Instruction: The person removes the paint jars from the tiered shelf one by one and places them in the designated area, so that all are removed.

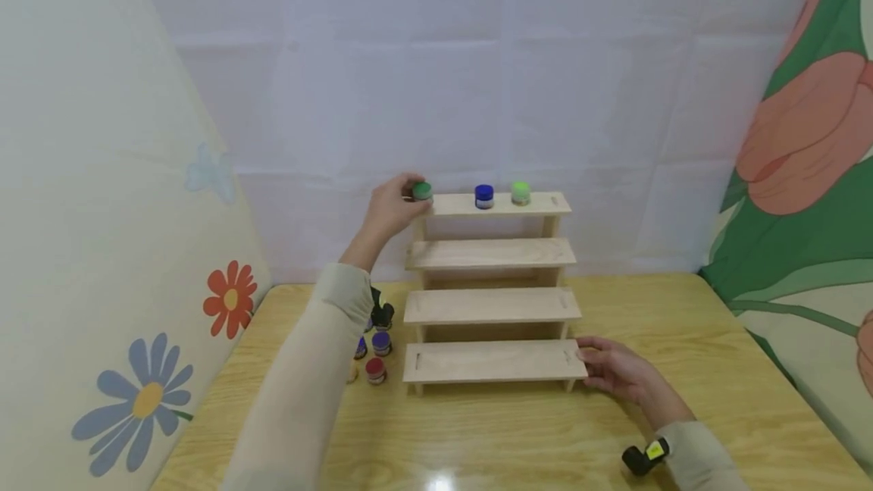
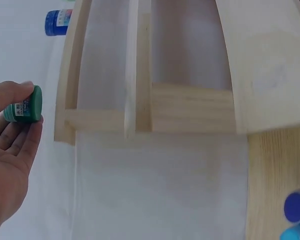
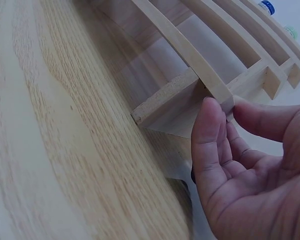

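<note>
In the head view, my left hand (image 1: 394,211) pinches a small green paint jar (image 1: 423,192) between thumb and fingers at the left end of the top shelf of a wooden four-step display rack (image 1: 491,252). The left wrist view shows the green jar (image 2: 25,106) a little off the top board's edge. A blue paint jar (image 1: 484,197) and a light green paint jar (image 1: 521,193) stand farther right on that shelf. My right hand (image 1: 621,371) pinches the right end of the lowest board (image 3: 210,80) with thumb and fingertips.
Left of the rack, several more paint jars stand on the wooden table (image 1: 477,438), including a red jar (image 1: 376,370) and a purple jar (image 1: 381,342), partly hidden by my left arm. A white cloth (image 1: 436,97) hangs behind the rack; flowered panels stand at both sides.
</note>
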The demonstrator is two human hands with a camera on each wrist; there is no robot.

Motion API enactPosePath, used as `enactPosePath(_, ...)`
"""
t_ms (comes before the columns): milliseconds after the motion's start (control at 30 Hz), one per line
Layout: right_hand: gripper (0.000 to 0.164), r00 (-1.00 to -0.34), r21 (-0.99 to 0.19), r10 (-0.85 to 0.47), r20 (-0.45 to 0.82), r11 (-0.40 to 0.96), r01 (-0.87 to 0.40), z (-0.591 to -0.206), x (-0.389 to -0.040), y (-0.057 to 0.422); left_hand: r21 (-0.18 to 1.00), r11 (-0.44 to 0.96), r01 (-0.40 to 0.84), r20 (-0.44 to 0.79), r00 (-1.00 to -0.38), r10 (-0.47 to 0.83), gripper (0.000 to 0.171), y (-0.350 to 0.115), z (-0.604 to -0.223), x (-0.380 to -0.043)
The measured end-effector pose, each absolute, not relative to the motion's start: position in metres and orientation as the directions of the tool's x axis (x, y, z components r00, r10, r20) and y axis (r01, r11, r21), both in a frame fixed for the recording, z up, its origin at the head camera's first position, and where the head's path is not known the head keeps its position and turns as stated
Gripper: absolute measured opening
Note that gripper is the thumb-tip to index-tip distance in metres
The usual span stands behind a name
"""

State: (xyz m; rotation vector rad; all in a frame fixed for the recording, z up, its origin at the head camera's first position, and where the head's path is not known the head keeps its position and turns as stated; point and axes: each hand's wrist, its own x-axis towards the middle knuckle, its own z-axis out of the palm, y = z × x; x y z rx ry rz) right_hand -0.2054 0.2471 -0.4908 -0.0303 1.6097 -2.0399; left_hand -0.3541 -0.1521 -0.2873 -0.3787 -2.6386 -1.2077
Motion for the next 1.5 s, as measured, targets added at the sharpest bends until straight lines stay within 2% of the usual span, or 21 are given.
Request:
enactPosePath(167, 0.021, -0.854, -0.905, -0.42, -0.306, -0.149, 0.398, -0.491, -0.205, 0.247, 0.698, 0.633, 0.333, 0.319, -0.937, 0.141, 0.049, -0.174, -0.288, -0.341)
enactPosePath(633, 0.018, -0.847, -0.898, -0.437, -0.304, -0.165, 0.407, -0.49, -0.207, 0.25, 0.679, 0.665, 0.312, 0.27, -0.948, 0.17, 0.054, -0.227, -0.3, -0.296)
enactPosePath(1067, 0.02, -0.849, -0.9, -0.431, -0.306, -0.159, 0.406, -0.489, -0.205, 0.253, 0.663, 0.678, 0.317, 0.239, -0.948, 0.21, 0.047, -0.261, -0.313, -0.248)
enactPosePath(1500, 0.019, -0.844, -0.9, -0.445, -0.301, -0.16, 0.405, -0.486, -0.204, 0.252, 0.66, 0.7, 0.273, 0.19, -0.962, 0.196, 0.049, -0.293, -0.345, -0.217)
